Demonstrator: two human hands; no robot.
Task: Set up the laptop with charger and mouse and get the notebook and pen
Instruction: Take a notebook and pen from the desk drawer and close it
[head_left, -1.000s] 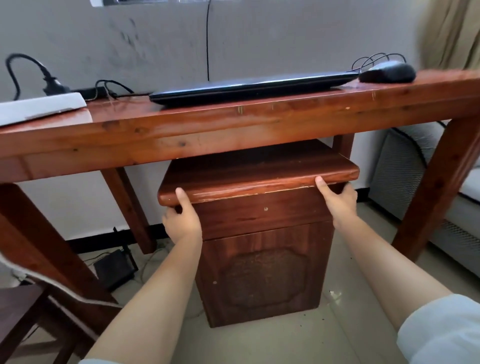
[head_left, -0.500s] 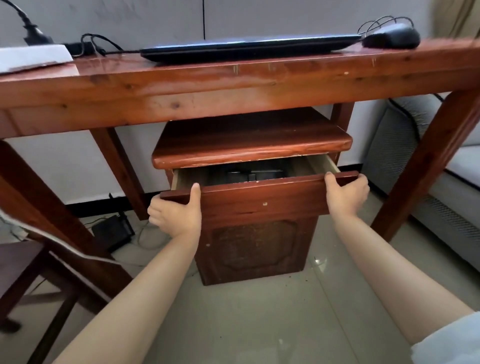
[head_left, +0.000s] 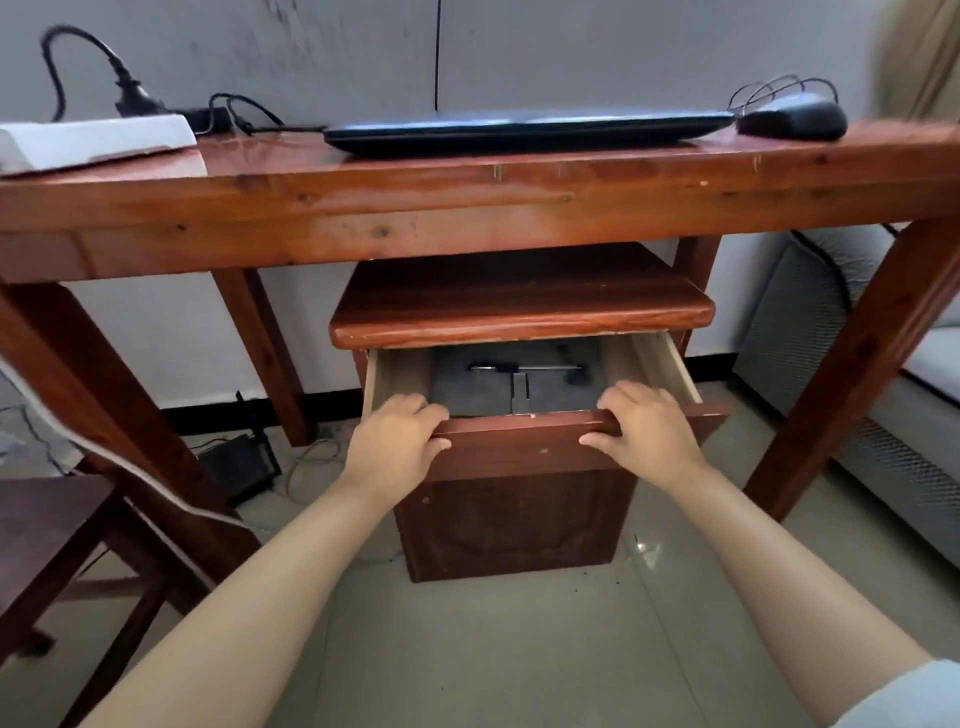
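A closed black laptop (head_left: 524, 129) lies on the wooden desk (head_left: 467, 208), with a black mouse (head_left: 792, 118) and its coiled cable to the right. A charger cable (head_left: 234, 111) runs from the laptop's left side to a white power strip (head_left: 93, 140). Under the desk a small wooden cabinet (head_left: 519, 519) has its drawer (head_left: 530, 428) pulled out. My left hand (head_left: 397, 439) and my right hand (head_left: 641, 428) both grip the top of the drawer front. Inside lie a dark notebook (head_left: 519, 382) and a pen (head_left: 524, 368).
A dark wooden chair (head_left: 57, 535) stands at the lower left. A black box with cables (head_left: 241, 462) sits on the floor by the wall. A grey sofa (head_left: 893, 395) is at the right, beyond the desk leg (head_left: 852, 364). Tiled floor lies in front.
The drawer has been pulled further out, so the notebook and pen show. Both hands have shifted from the drawer's outer corners to the top of its front.
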